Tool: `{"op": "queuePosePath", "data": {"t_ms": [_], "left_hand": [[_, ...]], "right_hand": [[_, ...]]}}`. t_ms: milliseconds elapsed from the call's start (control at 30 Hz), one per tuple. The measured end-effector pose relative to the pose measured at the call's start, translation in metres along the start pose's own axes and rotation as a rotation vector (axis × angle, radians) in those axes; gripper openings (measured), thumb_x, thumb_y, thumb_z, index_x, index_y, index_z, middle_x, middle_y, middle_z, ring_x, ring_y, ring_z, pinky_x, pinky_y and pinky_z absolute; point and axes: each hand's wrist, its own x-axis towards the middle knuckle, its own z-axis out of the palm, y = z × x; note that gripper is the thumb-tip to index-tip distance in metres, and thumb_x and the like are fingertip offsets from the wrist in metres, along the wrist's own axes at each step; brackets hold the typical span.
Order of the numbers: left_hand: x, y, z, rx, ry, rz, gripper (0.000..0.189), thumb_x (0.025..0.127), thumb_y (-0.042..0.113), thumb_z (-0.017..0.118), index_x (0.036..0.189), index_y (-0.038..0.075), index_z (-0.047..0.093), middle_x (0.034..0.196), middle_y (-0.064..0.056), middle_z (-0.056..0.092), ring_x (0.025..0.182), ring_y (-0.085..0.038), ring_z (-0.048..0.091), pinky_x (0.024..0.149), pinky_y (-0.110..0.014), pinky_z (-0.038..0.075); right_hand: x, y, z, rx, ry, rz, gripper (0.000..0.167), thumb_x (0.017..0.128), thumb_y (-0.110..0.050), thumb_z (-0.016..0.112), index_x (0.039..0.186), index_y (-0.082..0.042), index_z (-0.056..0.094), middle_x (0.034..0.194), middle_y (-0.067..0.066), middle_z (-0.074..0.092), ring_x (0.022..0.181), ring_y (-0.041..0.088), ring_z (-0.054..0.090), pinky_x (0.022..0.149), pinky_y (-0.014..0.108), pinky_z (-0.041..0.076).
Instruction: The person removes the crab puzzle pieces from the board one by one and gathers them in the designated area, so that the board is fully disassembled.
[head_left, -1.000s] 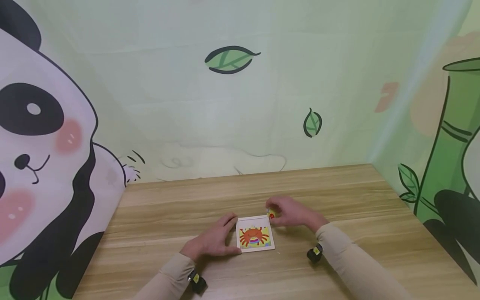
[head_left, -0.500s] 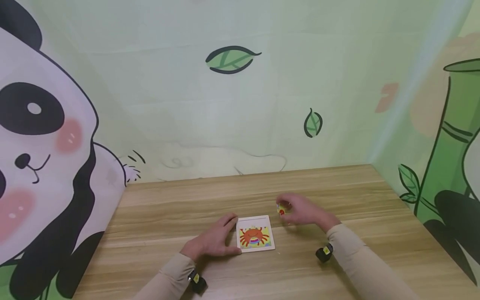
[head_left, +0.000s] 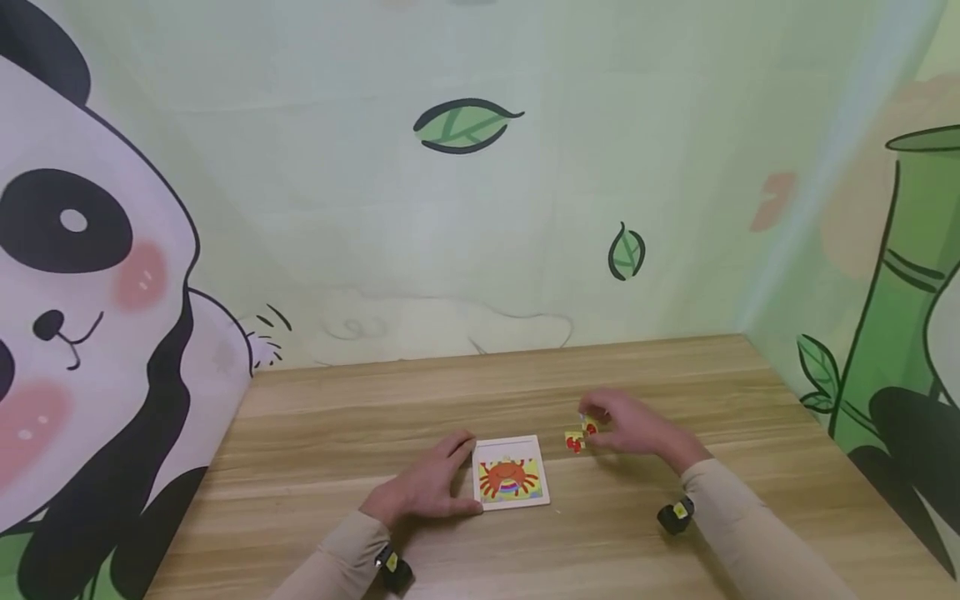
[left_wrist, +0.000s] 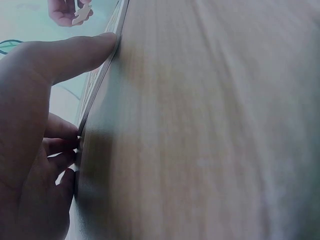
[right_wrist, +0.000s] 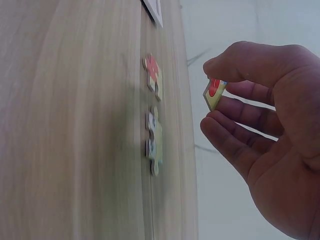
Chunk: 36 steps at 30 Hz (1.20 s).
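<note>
I have the left hand (head_left: 423, 482) extended, touching the left edge of a square white tray (head_left: 517, 447) containing a red crab picture (head_left: 508, 477); beside it, two loose, seemingly wooden jigsaw pieces (right_wrist: 153, 75); the right hand (head_left: 633, 427) pinches a yellow-and-red jigsaw piece (right_wrist: 214, 93).

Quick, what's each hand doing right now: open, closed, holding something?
Left hand: holding the puzzle board along one side.
Right hand: closed, pinching a puzzle piece.

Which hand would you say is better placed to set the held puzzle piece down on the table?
Probably the right hand: it pinches the puzzle piece above the table, near a loose red-and-yellow piece. The left hand touches the crab board, farther away.
</note>
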Motion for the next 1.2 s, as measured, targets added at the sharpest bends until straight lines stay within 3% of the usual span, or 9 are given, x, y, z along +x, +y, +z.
{"op": "queuePosePath", "data": {"t_ms": [333, 867, 1200], "left_hand": [[-0.001, 0.000, 0.003, 0.002, -0.003, -0.001, 0.099, 0.079, 0.057, 0.070, 0.148, -0.004, 0.033, 0.151, -0.017, 0.033, 0.139, -0.030, 0.036, 0.115, -0.044, 0.033], [0.000, -0.002, 0.005, 0.024, -0.017, -0.021, 0.101, 0.079, 0.060, 0.068, 0.149, -0.002, 0.031, 0.153, -0.017, 0.030, 0.141, -0.030, 0.034, 0.116, -0.043, 0.033], [-0.001, -0.003, 0.004, 0.015, -0.017, -0.020, 0.100, 0.080, 0.060, 0.068, 0.150, -0.002, 0.031, 0.154, -0.018, 0.029, 0.141, -0.031, 0.033, 0.116, -0.043, 0.032]], "right_hand": [[-0.019, 0.012, -0.006, 0.029, 0.036, 0.013, 0.039, 0.076, -0.009, 0.077, 0.112, -0.003, 0.062, 0.103, 0.004, 0.065, 0.098, 0.022, 0.061, 0.088, 0.045, 0.055], [-0.035, 0.029, -0.010, 0.018, 0.061, 0.064, 0.041, 0.077, -0.009, 0.078, 0.114, -0.002, 0.064, 0.104, 0.003, 0.067, 0.099, 0.022, 0.062, 0.089, 0.045, 0.054], [-0.041, 0.042, -0.010, -0.018, 0.089, 0.026, 0.040, 0.075, -0.007, 0.078, 0.112, 0.000, 0.065, 0.104, 0.006, 0.068, 0.097, 0.023, 0.063, 0.086, 0.044, 0.055]]}}
